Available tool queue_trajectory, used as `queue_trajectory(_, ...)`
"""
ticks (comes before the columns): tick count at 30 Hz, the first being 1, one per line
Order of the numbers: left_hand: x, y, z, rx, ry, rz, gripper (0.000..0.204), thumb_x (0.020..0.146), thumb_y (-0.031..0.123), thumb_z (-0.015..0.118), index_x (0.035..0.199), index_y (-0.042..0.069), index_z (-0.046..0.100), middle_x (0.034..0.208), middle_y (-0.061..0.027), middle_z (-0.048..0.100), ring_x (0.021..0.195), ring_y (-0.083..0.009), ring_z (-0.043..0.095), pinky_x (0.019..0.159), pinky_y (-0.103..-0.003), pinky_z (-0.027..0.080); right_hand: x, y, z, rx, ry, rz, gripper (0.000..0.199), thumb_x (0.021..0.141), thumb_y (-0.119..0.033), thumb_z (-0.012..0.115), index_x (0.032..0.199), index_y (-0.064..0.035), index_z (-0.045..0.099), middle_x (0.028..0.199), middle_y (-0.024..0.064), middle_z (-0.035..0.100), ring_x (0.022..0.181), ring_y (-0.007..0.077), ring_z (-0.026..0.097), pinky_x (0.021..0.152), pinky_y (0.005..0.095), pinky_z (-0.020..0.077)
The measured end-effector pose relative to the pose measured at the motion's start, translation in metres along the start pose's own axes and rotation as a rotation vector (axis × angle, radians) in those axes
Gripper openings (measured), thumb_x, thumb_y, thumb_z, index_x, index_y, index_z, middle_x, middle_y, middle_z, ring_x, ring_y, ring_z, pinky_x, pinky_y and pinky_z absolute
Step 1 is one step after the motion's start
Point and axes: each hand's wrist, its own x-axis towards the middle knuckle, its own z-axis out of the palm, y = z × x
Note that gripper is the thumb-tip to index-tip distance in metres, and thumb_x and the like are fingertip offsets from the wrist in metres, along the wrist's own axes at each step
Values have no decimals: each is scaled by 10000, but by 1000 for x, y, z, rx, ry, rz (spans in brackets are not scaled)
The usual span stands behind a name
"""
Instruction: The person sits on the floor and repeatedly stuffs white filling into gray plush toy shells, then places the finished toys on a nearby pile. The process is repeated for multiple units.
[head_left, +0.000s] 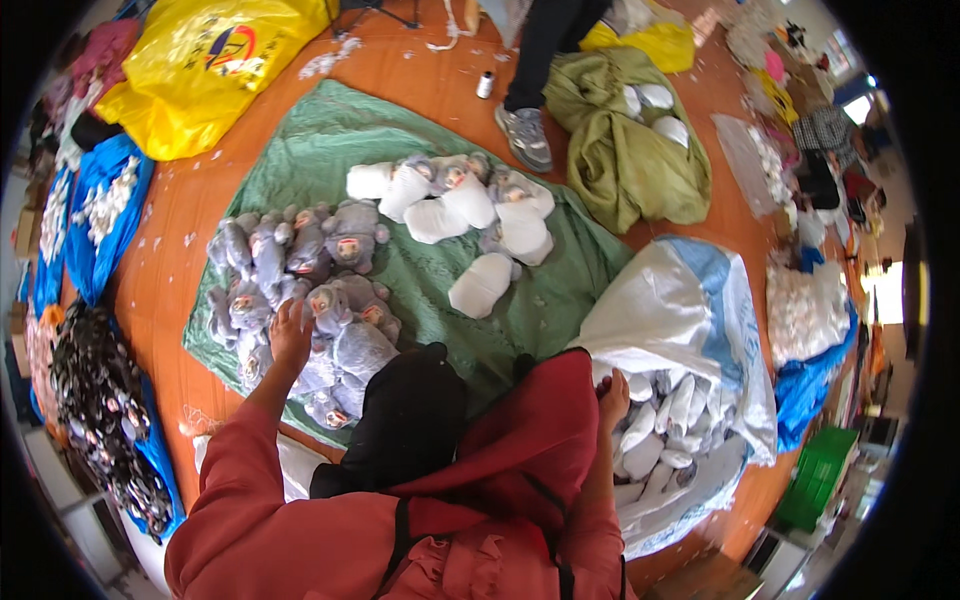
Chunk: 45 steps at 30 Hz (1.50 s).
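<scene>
My left hand reaches onto a pile of grey plush toys with small faces. Its fingers are stretched out and touch or hover just above the toys, with nothing gripped. My right hand is beside my knee, at the edge of a white woven sack; its fingers look apart and hold nothing I can see. Inside that sack lie many white and grey stuffed pieces. Across the green sheet, white-based plush pieces lie in a loose cluster to the right of the grey pile.
A yellow bag lies at the far left. An olive sack with white pieces stands beyond the sheet, near another person's shoe. A small bottle stands on the floor. Dark items are heaped at left; a green crate is at right.
</scene>
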Motion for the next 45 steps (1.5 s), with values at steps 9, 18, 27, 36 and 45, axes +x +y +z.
queue_trajectory(9,27,104,51,-156,-14,519,444,825,209,679,1236,71,583,1267,-148,559,1211,-362,499,1038,-432,391,9,5,-11,92,-86,122,180,920,-202,638,1032,-62,624,702,-9,566,574,77,484,530,223,407)
queue_trajectory(18,65,244,147,-297,-476,176,732,742,437,765,1278,13,505,1233,-239,545,1161,-407,528,967,-463,448,13,12,-35,38,-253,130,180,934,-165,619,1068,-44,625,758,6,600,615,75,511,558,213,420)
queue_trajectory(27,88,274,203,-425,-629,-19,675,692,491,764,1086,-31,592,1124,-224,632,1029,-379,622,870,-436,500,6,-1,-21,115,-282,181,148,943,-126,607,1066,-45,625,778,9,609,633,70,519,565,210,426)
queue_trajectory(36,63,265,14,-189,99,944,242,685,81,701,918,89,633,954,-100,552,820,-323,592,692,-428,501,-6,-46,-19,223,-435,-277,156,931,-31,596,1087,-38,603,806,31,616,712,101,560,668,233,471)
queue_trajectory(45,-48,270,-197,-541,521,1349,271,610,51,740,869,118,698,888,-58,513,789,-264,565,657,-382,506,-125,-155,54,-291,-995,-929,659,715,6,802,1289,-64,485,1403,115,463,1304,255,444,1083,372,365)
